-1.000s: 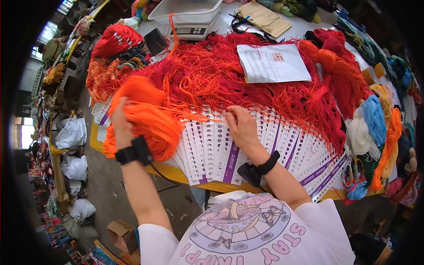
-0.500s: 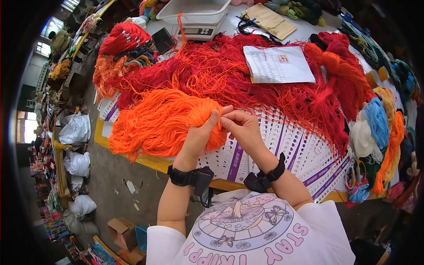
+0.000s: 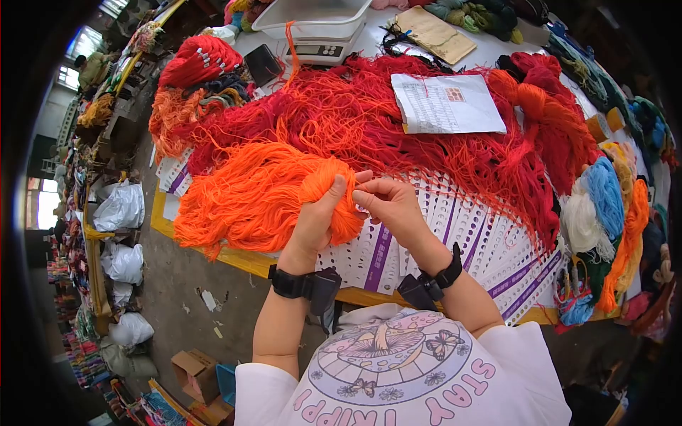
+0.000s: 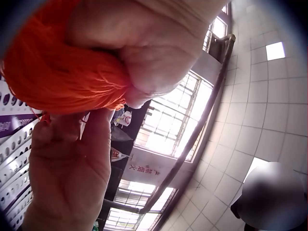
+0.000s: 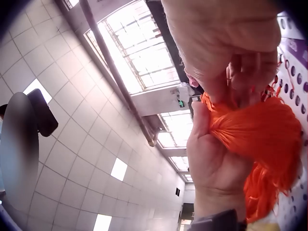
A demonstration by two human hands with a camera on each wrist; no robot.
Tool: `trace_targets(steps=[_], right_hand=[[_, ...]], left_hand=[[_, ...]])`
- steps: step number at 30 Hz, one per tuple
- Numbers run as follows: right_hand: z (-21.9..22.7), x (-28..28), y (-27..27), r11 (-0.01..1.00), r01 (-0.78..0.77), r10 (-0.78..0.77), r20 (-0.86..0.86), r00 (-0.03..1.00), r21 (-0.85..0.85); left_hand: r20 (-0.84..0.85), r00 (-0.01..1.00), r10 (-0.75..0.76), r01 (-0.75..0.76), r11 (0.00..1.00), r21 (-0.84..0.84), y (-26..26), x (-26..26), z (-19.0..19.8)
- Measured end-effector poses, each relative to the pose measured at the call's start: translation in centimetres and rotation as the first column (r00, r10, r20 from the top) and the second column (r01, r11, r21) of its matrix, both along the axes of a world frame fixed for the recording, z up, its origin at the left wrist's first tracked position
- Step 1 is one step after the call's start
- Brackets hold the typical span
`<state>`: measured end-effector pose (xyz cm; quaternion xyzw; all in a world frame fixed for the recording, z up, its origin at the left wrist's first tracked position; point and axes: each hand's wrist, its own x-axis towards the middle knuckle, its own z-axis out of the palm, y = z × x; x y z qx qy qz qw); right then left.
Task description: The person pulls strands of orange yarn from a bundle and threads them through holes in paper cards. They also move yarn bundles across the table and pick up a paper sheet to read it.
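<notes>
A thick hank of bright orange yarn (image 3: 245, 195) lies along the front left of the table, its right end bunched up. My left hand (image 3: 316, 216) grips that bunched end, thumb on top. Close against it, my right hand (image 3: 399, 214) has its thumb and fingers pinched together at the tip of the hank. The right wrist view shows the yarn (image 5: 262, 132) drawn tight where the two hands meet. In the left wrist view a thin orange strand (image 4: 45, 117) shows at the right fingertips.
Loose red and orange yarn (image 3: 341, 106) heaps across the table, a printed sheet (image 3: 447, 103) on it. White punched cards (image 3: 462, 220) fan out beneath. Behind stands a scale with a white tray (image 3: 312, 25). Coloured skeins (image 3: 604, 192) hang at the right; a cardboard box (image 3: 195, 376) sits below.
The left hand has swung from the left to the middle, and the hank now lies stretched leftward from it. Both hands have come together at its end; the last half second shows little movement.
</notes>
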<state>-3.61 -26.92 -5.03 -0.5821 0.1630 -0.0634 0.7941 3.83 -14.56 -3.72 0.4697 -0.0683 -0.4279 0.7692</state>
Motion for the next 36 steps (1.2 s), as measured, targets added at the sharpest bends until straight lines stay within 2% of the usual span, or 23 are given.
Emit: trace_targets(steps=[3,8,9,10,11,13,14,15,16,17,18,19,21,22,23,24,25,26,28,30,32,34,36], right_hand=[[0.4,-0.2,0.0,0.994,0.031,-0.032,0.008,0.999,0.105],[-1.9,0.0,0.3,0.897,0.263,-0.155,0.304,0.940,-0.356],[-1.6,0.1,0.3,0.844,0.342,-0.176,0.388,0.905,-0.414],[-1.2,0.0,0.1,0.940,0.323,-0.268,0.346,0.899,-0.112],[-0.5,-0.2,0.0,0.934,0.292,-0.341,0.278,0.898,0.205],[-0.1,-0.8,-2.1,0.679,0.134,-0.386,0.195,0.902,0.721],[-0.1,-1.7,-5.2,0.601,0.198,-0.430,0.104,0.897,0.775],[-0.5,-3.4,-9.3,0.680,0.257,-0.512,0.193,0.837,0.687],[0.1,-6.2,-14.5,0.273,-0.080,-0.545,0.223,0.808,0.959],[-0.7,-10.5,-19.9,0.442,0.142,-0.735,0.267,0.623,0.886],[-1.5,-14.7,-25.2,0.468,0.428,-0.866,0.304,0.397,0.773],[1.2,-17.6,-26.9,0.214,0.751,-0.971,0.217,0.096,0.625],[3.8,-13.7,-22.1,0.323,0.902,-0.922,0.308,0.233,0.287],[4.7,-10.9,-18.3,0.352,0.931,-0.894,0.329,0.303,0.100],[5.2,-9.1,-15.8,0.367,0.926,-0.864,0.334,0.376,-0.092],[2.6,-7.3,-13.5,0.729,0.683,-0.628,0.347,0.697,-0.054],[-0.1,-5.5,-11.3,0.947,0.315,-0.282,0.316,0.906,-0.059],[-2.1,-3.1,-8.1,0.957,0.187,-0.145,0.192,0.971,-0.222],[-1.5,-1.9,-3.6,0.982,-0.147,0.147,0.008,0.989,0.123],[-2.6,-1.6,-2.6,0.962,-0.248,0.249,0.000,0.968,0.119],[-2.8,-1.7,-2.3,0.966,-0.250,0.249,0.021,0.968,0.073],[-3.2,-1.6,-2.4,0.946,-0.149,0.129,-0.086,0.988,-0.287],[-4.7,-1.2,-2.9,0.742,-0.092,0.046,-0.087,0.995,-0.664]], left_hand=[[0.067,0.998,0.017,-0.018,1.000,0.020,-0.1,-0.1,0.0],[0.393,0.919,0.031,-0.070,0.994,0.084,0.0,0.3,-1.2],[0.342,0.939,0.045,-0.066,0.997,0.050,0.0,0.3,-0.8],[0.289,0.956,0.056,-0.063,0.998,0.016,0.1,0.2,-0.2],[0.234,0.970,0.064,-0.062,0.998,-0.016,0.3,0.3,0.3],[-0.035,0.973,0.229,-0.232,0.967,-0.107,2.6,1.8,-0.9],[-0.123,0.953,0.278,-0.304,0.888,-0.345,4.5,3.4,-1.5],[-0.222,0.927,0.301,-0.374,0.745,-0.552,6.8,5.3,-1.7],[-0.432,0.875,0.216,-0.476,0.542,-0.692,9.3,6.7,-0.8],[-0.480,0.868,0.128,-0.487,0.411,-0.771,11.9,7.6,0.1],[-0.360,0.888,0.287,-0.458,0.470,-0.754,15.4,8.7,0.1],[-0.211,0.936,0.280,-0.332,0.512,-0.792,15.6,8.6,0.5],[0.093,0.964,0.247,-0.075,0.592,-0.803,15.7,8.1,1.5],[-0.118,0.993,0.012,-0.101,0.615,-0.782,14.3,7.7,1.1],[-0.326,0.920,-0.217,-0.116,0.644,-0.756,11.7,6.6,0.6],[-0.139,0.990,0.037,-0.090,0.911,-0.403,8.2,4.7,0.7],[-0.218,0.967,0.135,-0.159,0.983,-0.096,5.0,2.9,0.2],[-0.147,0.974,0.173,-0.133,0.959,0.248,2.0,1.0,0.3],[0.071,0.993,-0.093,0.070,0.958,0.279,-0.5,-0.4,-1.6],[-0.034,0.981,-0.192,0.194,0.955,0.223,-1.1,-0.3,-4.0],[-0.017,0.992,-0.129,0.128,0.949,0.288,-1.1,-0.4,-4.4],[0.026,0.996,-0.087,0.069,0.909,0.411,-1.4,-0.2,-4.3],[0.473,0.879,-0.065,-0.177,0.876,0.449,-1.7,-0.4,-5.4]])
